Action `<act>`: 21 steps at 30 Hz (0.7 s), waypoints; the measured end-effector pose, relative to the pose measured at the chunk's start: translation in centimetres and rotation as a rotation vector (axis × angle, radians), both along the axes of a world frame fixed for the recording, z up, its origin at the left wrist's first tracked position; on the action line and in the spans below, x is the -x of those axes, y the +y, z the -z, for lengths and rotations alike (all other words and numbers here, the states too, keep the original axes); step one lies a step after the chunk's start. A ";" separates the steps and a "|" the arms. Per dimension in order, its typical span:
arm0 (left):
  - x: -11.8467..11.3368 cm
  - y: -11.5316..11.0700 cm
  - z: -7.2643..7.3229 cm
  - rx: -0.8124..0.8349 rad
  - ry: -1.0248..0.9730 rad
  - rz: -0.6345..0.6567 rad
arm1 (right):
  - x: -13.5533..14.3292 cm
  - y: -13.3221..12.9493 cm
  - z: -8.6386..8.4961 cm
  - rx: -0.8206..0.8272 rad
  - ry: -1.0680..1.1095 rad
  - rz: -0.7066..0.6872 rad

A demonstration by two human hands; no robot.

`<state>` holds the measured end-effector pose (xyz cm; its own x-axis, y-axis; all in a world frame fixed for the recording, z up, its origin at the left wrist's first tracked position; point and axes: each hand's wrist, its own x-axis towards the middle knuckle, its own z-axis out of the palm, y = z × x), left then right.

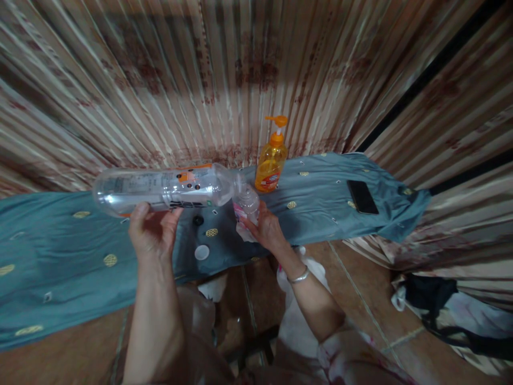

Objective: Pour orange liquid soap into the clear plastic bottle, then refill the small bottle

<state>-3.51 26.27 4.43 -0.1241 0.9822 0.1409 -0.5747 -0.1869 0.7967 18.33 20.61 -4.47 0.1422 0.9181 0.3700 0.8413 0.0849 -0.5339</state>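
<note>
My left hand [155, 230] is closed around the underside of a large clear plastic bottle [192, 187] with an orange and silver label. The bottle lies almost level above the bench, its neck pointing right. In my right hand [266, 227] is a small clear bottle [247, 206] with a pink label, held upright and slightly tilted. The two bottle mouths meet or nearly meet; I cannot tell whether they touch. Below them on the cloth lie a small black cap [197, 220] and a white round lid [202, 252]. Any liquid passing between the bottles is not discernible.
An orange pump bottle [271, 166] stands behind my right hand. A black phone [362, 197] lies at the right on the teal cloth [92, 230] covering the bench. Pleated curtains [180, 80] hang close behind. Dark and pale fabric [452, 310] is heaped at lower right.
</note>
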 end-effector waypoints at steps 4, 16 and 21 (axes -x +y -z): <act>-0.5 0.0 -0.3 0.019 -0.063 -0.074 | 0.0 0.0 0.1 -0.008 -0.006 -0.002; -0.6 0.0 -0.4 0.007 -0.088 -0.067 | -0.1 0.0 0.0 -0.018 0.011 -0.015; -0.8 -0.1 -0.5 0.007 -0.112 -0.066 | -0.1 -0.1 -0.2 -0.019 0.010 -0.018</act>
<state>-2.72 26.19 4.90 -0.2035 0.9722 0.1156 -0.6469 -0.2221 0.7295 18.40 20.56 -4.31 0.1300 0.9134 0.3858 0.8340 0.1097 -0.5408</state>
